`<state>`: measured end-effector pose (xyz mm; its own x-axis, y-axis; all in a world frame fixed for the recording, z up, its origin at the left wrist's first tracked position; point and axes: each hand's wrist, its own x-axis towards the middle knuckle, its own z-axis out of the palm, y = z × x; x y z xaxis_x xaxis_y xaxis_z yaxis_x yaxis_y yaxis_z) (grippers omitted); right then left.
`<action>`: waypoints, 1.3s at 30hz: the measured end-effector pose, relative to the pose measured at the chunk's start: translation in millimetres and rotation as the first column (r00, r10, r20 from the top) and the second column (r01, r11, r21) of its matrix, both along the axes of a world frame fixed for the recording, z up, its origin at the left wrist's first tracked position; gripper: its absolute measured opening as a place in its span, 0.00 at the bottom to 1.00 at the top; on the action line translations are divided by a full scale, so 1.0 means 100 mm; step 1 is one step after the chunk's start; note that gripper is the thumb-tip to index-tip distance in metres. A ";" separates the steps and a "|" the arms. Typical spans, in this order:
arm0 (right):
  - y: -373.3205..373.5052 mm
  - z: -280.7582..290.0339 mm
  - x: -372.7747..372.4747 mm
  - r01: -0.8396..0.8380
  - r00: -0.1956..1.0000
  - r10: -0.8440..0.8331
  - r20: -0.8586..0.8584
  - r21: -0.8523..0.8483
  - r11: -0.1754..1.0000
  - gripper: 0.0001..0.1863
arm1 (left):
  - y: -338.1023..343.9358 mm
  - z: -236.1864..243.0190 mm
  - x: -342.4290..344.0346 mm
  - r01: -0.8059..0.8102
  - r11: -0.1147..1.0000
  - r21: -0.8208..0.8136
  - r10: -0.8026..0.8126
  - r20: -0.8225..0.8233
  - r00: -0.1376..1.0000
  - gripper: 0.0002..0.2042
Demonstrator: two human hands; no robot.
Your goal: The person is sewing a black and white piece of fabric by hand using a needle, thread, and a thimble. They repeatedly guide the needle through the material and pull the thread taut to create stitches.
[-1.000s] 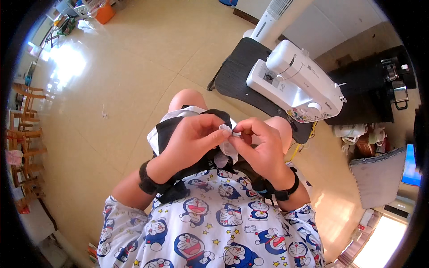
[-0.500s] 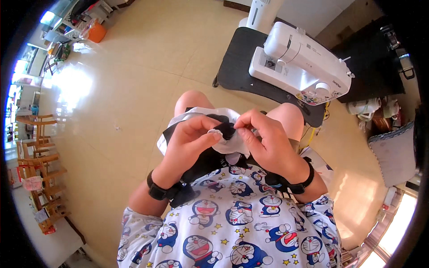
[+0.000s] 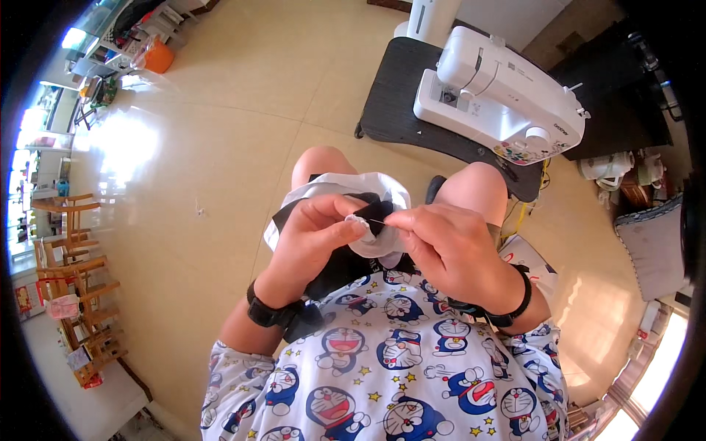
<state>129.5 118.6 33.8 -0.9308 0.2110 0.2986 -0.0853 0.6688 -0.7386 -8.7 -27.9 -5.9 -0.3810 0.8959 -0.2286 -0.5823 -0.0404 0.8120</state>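
A: Please, what is held now?
B: The left hand is pinching the black-and-white cloth between thumb and fingers. The right hand has its fingertips closed upon a thin pale strand; needle or thread, I cannot tell.
A: And where is this cloth?
B: Between the knees, outside the near edge of the counter. The white sewing machine stands toward that counter's right edge.

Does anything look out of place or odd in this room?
Only slightly: a tiny whitish scrap lies alone on the glossy beige floor, well left of the person's left hand. It looks stray, perhaps a dropped thread, but is too small to identify.
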 end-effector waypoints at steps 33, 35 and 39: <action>0.25 0.08 0.00 -0.221 0.971 0.230 0.069 -0.116 0.968 0.10 | -0.03 0.02 0.00 0.103 0.994 0.034 -0.098 -0.133 0.986 0.05; 0.26 0.08 0.00 -0.224 0.968 0.238 0.078 -0.150 0.963 0.10 | -0.02 0.03 0.00 0.106 0.994 0.026 -0.101 -0.131 0.986 0.05; 0.28 0.06 0.00 -0.222 0.968 0.237 0.083 -0.161 0.962 0.10 | -0.01 0.04 -0.01 0.119 0.993 0.019 -0.116 -0.128 0.985 0.05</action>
